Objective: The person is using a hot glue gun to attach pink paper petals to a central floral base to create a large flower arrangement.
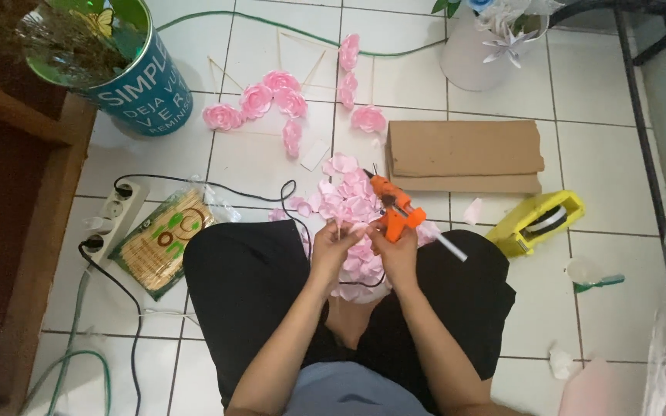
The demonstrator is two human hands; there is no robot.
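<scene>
Left edge of the tiled floor (pixel 271 166): a white power strip (pixel 113 216) is lying with black cords (pixel 129 300) running past a packet of wooden skewers (pixel 162 245) toward the seated person's knees; a cord is looping across the lap area, so a shift of a leg could be snagging it and tugging the tool. Above, finished pink paper roses (pixel 260 98) are lying in a loose row with bare sticks beside them, well clear of the work. Centre: a heap of loose pink paper petals (pixel 348 196) is sitting just ahead of the knees and spilling under the hands. The left hand (pixel 334 245) is pinching closed on a thin stick with small petals at its tip, held above the heap. The right hand (pixel 396 250) is gripping the orange glue gun (pixel 395 212), nozzle pointing away and up-left, close to the left fingertips. Risks as judged: hot glue could be reaching the left fingers because the nozzle is working so near them; drips could be falling into the petal heap and fusing pieces; the nozzle could be scorching thin paper if held too long. Right: a cardboard slab (pixel 464 158) and a yellow tape dispenser (pixel 537 223) are resting apart from the work.
</scene>
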